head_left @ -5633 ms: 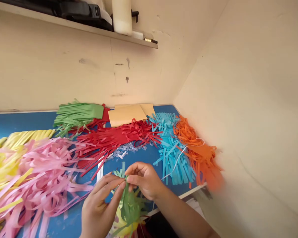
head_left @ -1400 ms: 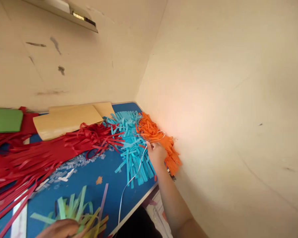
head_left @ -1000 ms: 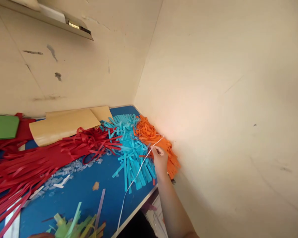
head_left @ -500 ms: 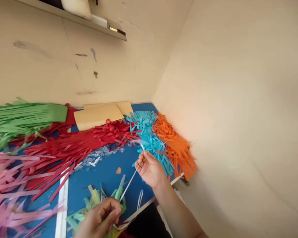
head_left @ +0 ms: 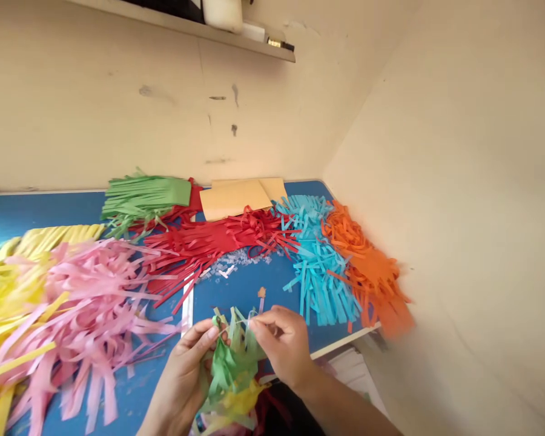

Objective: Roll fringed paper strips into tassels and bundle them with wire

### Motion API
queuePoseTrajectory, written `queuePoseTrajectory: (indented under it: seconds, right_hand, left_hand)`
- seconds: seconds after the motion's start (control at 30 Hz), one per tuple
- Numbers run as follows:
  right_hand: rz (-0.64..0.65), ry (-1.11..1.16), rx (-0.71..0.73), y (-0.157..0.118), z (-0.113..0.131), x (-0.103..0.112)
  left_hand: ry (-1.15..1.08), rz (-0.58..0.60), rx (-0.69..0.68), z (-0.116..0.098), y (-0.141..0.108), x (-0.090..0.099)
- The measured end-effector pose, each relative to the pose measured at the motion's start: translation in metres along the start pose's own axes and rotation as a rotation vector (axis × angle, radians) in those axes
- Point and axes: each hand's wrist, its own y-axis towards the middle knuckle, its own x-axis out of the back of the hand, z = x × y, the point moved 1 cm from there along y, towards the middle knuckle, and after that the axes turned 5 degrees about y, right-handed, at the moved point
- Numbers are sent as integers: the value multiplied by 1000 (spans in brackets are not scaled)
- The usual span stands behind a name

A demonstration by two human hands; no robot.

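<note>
My left hand (head_left: 188,363) pinches the top of a green paper tassel (head_left: 227,366), close above the table's front edge. A thin white string (head_left: 237,326) runs from there to my right hand (head_left: 285,345), whose thumb and forefinger are closed on it. Below the green strips hang yellow paper strips (head_left: 238,399), with paler pieces lower down, partly covered by my left hand. Whether the string is knotted around the tassel I cannot tell.
On the blue table (head_left: 240,290) lie fringed papers: pink (head_left: 95,278), yellow (head_left: 22,290), red (head_left: 213,236), green (head_left: 158,192), light blue (head_left: 318,260) and orange (head_left: 367,260). Tan sheets (head_left: 236,200) rest near the wall. Small white scraps (head_left: 229,264) are scattered mid-table. A shelf (head_left: 236,39) hangs above.
My right hand has come down and in towards my left hand, and the stretched string between them is shorter. The tassel is now raised into fuller view. The camera has turned left.
</note>
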Motion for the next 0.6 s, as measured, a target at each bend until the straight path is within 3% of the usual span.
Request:
queuePoseTrajectory:
  seconds: [0.13, 0.23, 0.43, 0.6]
  right_hand:
    - [-30, -164, 162, 1, 3, 0]
    - [-27, -210, 202, 1, 5, 0]
    - [-15, -198, 234, -2, 8, -3]
    - [134, -173, 150, -3, 7, -3]
  left_hand:
    - [-41, 20, 18, 2, -3, -2]
    - [-50, 18, 23, 1, -5, -2]
    - [-28, 18, 14, 1, -8, -6]
    - [64, 64, -110, 4, -6, -7]
